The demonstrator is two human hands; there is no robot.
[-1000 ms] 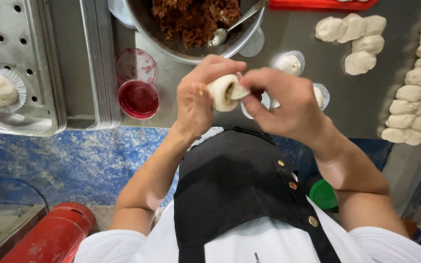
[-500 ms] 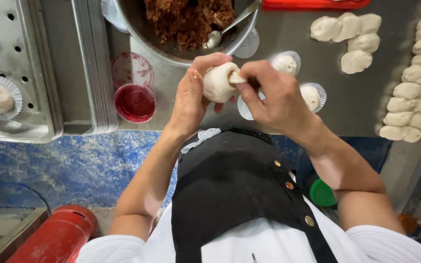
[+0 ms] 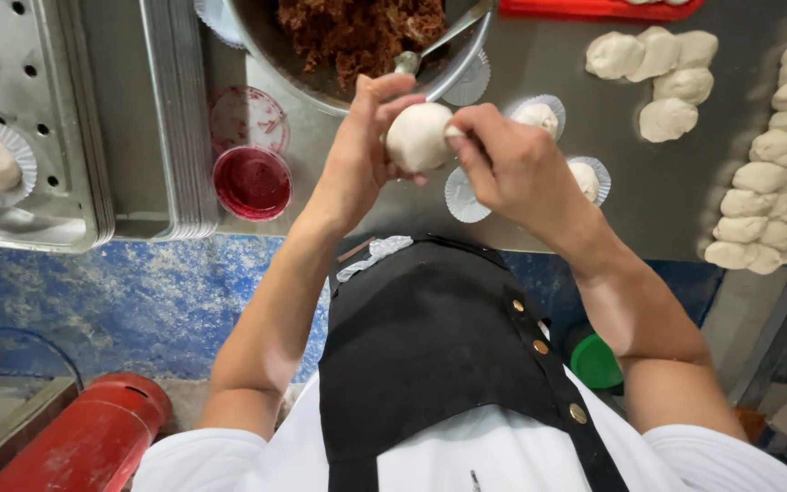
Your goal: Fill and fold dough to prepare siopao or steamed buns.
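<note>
Two hands (image 3: pixel 430 146), dough ball (image 3: pixel 417 137), above table edge (image 3: pixel 412 239)

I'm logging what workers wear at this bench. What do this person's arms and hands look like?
Both arms are bare from short white sleeves down. The left hand and right hand wear no gloves; no watch or wristband shows. A black apron with brass-coloured buttons hangs between the arms.
</note>
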